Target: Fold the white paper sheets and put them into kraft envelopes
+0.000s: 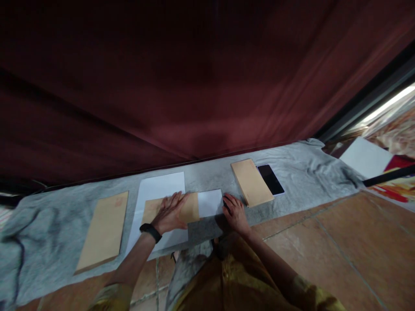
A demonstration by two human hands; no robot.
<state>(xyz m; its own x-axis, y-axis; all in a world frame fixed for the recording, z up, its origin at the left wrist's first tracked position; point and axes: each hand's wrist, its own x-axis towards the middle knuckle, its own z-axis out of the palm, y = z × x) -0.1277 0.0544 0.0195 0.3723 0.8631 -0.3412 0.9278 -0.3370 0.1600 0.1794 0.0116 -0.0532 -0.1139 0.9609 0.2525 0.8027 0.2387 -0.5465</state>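
Note:
My left hand point(170, 212), with a black band on the wrist, lies flat with fingers stretched out on a brown envelope point(191, 208). The envelope rests across a white sheet of paper point(158, 186). A folded white paper point(210, 203) sticks out of the envelope's right end. My right hand point(235, 212) presses at the right edge of that folded paper, fingers bent downward; a small dark thing shows under the fingertips, too hidden to name.
A grey cloth point(292, 168) covers the floor along a dark red curtain point(194, 77). A brown envelope point(103, 231) lies at the left, a stack of brown envelopes point(251, 181) and a black phone point(270, 179) at the right. Tiled floor point(340, 250) is near me.

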